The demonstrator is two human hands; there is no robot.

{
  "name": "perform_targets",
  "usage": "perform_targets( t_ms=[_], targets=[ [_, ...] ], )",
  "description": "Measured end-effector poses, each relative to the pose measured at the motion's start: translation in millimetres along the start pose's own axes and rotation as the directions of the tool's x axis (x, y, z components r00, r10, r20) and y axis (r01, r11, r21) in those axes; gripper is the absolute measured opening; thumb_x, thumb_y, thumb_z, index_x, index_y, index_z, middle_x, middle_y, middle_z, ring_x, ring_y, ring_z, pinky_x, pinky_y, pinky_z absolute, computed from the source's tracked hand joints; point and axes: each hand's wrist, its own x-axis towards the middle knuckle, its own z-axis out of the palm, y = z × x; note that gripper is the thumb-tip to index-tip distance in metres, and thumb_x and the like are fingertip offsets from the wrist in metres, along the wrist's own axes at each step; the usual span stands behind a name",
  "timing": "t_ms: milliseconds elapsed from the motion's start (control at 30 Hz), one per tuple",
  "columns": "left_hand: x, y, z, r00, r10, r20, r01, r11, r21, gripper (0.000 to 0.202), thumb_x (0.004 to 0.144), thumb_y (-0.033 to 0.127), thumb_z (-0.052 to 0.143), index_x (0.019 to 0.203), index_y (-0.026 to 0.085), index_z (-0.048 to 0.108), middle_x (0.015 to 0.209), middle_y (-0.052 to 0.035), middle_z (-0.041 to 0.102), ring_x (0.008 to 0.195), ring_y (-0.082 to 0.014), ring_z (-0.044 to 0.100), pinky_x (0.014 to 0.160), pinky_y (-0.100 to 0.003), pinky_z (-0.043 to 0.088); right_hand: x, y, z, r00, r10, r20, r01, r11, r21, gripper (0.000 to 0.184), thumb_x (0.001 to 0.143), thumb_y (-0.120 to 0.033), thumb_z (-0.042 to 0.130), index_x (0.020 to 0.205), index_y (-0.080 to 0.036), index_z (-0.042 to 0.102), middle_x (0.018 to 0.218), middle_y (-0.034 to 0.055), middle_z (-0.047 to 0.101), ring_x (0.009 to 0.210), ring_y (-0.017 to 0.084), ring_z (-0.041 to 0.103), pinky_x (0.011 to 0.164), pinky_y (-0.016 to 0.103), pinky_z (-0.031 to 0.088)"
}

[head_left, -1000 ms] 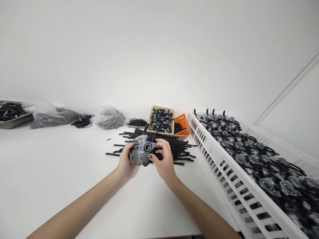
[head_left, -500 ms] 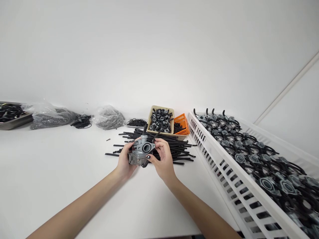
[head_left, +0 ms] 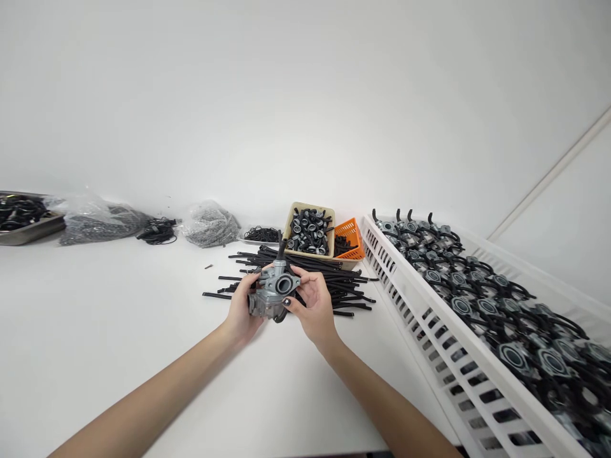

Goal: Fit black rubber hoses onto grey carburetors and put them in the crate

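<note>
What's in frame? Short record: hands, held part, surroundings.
held part: die-cast carburetor, black hose stub pointing up
left hand: gripping its body
right hand: fingers on its flange side
below hands: loose black hoses
behind: tan tray of fittings, orange basket beside it
right: white slatted crate of assembled carburetors
far left: steel tray, plastic bag of grey parts

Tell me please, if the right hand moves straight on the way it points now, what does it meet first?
The metal carburetor, which the right hand seems to touch now, though depth is hard to judge from this view.
</note>
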Motion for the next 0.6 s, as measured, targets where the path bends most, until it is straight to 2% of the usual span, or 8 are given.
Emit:
perform_targets(
  t_ms=[133, 333, 600],
  targets=[
    [3.1, -2.0, -2.4, 0.999, -0.009, 0.033, 0.010, 1.000, -0.006, 0.025, 0.076, 0.027, 0.059, 0.094, 0.014, 0.069, 0.066, -0.0015, 0.068, 0.048, -0.0137, 0.057, 0.042, -0.021, 0.043, 4.4, 3.6, -2.2, 0.999, 0.051, -0.008, -0.050, 0.998, 0.044, 0.050, 0.059, -0.037, 0.087, 0.087, -0.023, 0.048, 0.129, 0.0146, 0.063, 0.117, 0.024, 0.062, 0.102, 0.043, 0.046],
    [6.9, -3.8, -7.2, 0.996, 0.000, 0.088, -0.001, 1.000, 0.013, 0.022, 0.079, 0.029, 0.060, 0.093, 0.015, 0.070, 0.068, -0.0018, 0.069, 0.053, -0.0153, 0.061, 0.045, -0.023, 0.046, 8.4, 2.1, -5.0, 0.986, 0.166, 0.007, -0.166, 0.985, 0.049, 0.056, 0.053, -0.041, 0.089, 0.095, -0.023, 0.056, 0.133, 0.0136, 0.061, 0.116, 0.026, 0.062, 0.101, 0.043, 0.048],
    [9.7, -5.4, -10.7, 0.998, 0.008, 0.060, -0.011, 0.999, 0.038, 0.021, 0.083, 0.029, 0.058, 0.093, 0.017, 0.071, 0.061, 0.0004, 0.067, 0.043, -0.0127, 0.053, 0.040, -0.022, 0.038, 8.6, -1.4, -5.0, 0.980, 0.198, 0.009, -0.198, 0.978, 0.071, 0.055, 0.052, -0.036, 0.089, 0.096, -0.023, 0.057, 0.132, 0.0107, 0.062, 0.112, 0.024, 0.064, 0.096, 0.041, 0.051]
  ],
)
